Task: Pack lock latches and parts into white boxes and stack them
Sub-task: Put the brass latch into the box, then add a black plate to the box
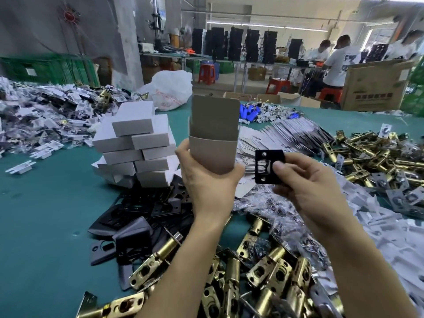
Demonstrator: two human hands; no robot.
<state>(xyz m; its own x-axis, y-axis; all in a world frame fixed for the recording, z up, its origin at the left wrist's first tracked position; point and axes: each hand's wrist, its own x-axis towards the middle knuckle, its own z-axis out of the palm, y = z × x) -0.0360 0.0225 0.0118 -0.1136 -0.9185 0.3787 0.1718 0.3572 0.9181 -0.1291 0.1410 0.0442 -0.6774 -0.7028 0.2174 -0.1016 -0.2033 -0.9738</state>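
Note:
My left hand (207,180) grips an opened small box (213,134), held upright with its grey-brown inside and raised top flap facing me. My right hand (305,180) pinches a black strike plate (268,166) just to the right of the box, level with its lower half. A stack of closed white boxes (137,145) stands on the table to the left. Brass lock latches (263,271) lie heaped below my arms, and more brass latches (371,157) lie at the right. Black plates (142,214) lie below the stack.
Flat unfolded boxes (286,136) fan out behind my right hand. Bagged small parts (41,115) cover the far left and white bagged pieces (390,226) the right of the green table (46,214). A white plastic bag (169,88), cartons and seated workers are behind.

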